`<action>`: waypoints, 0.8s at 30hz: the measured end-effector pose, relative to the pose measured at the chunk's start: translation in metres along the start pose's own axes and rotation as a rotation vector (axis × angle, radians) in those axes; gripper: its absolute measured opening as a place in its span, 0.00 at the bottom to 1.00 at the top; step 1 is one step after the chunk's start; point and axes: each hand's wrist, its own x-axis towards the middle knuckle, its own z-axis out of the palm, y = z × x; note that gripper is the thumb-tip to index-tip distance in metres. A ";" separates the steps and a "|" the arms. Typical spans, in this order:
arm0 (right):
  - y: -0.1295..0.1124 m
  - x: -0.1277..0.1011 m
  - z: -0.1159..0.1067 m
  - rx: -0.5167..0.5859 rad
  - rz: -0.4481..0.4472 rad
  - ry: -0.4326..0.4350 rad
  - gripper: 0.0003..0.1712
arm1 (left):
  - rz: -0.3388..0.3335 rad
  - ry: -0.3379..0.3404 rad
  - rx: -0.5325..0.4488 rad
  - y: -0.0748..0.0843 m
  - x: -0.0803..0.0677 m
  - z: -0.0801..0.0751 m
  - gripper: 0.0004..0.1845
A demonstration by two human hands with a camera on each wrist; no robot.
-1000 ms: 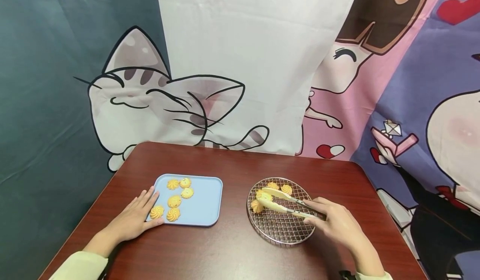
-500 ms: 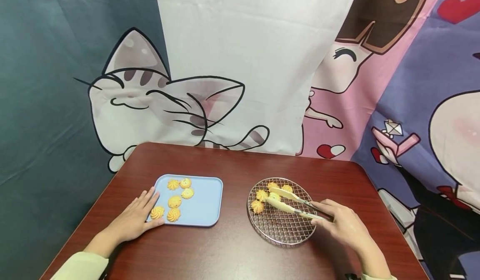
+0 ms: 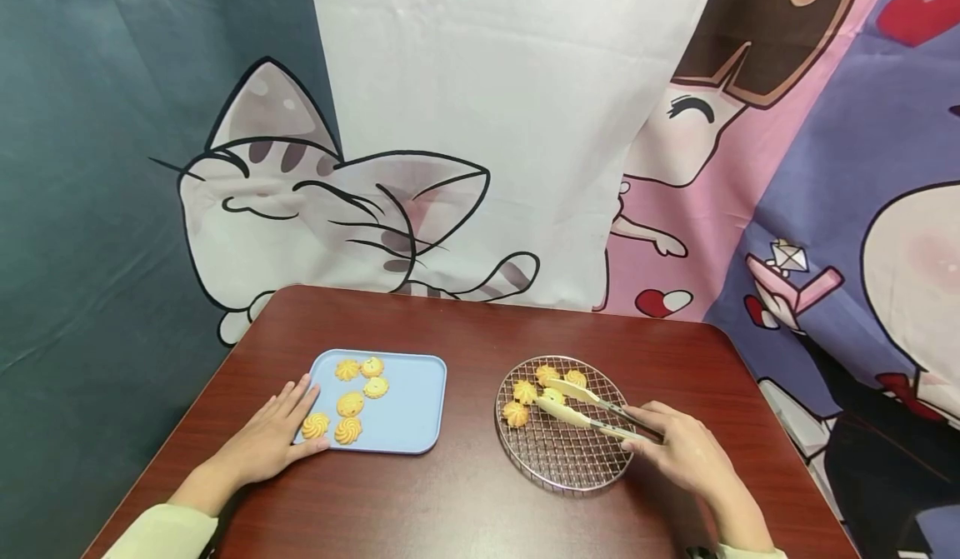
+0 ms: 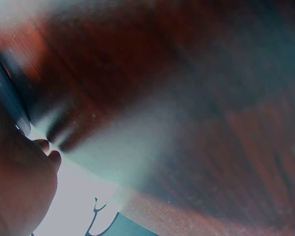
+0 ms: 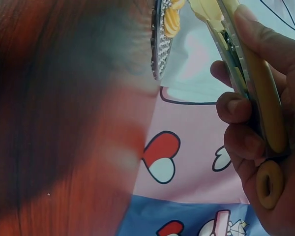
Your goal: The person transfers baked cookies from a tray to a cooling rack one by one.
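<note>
My right hand grips cream-tipped tongs by the handles, its fingers and thumb curled round them in the right wrist view. The tongs' tips are spread on either side of a cookie on the round wire rack. Several other swirled cookies lie on that rack, one of them near its left rim. On the left, my left hand lies with fingers straight at the left edge of a blue tray, the thumb at its lower corner. Several cookies, including one swirl, sit on the tray's left half.
Both the tray and the rack stand on a dark red wooden table. Behind it hangs a cloth backdrop printed with a cat and cartoon figures.
The tongs have drawn back slightly to the right from the left-hand cookies, and one cookie on the rack has shifted right with them. My left hand stays where it was.
</note>
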 end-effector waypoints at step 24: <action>0.008 -0.001 0.014 0.032 0.052 -0.021 0.26 | -0.006 0.015 0.005 0.001 0.000 0.001 0.51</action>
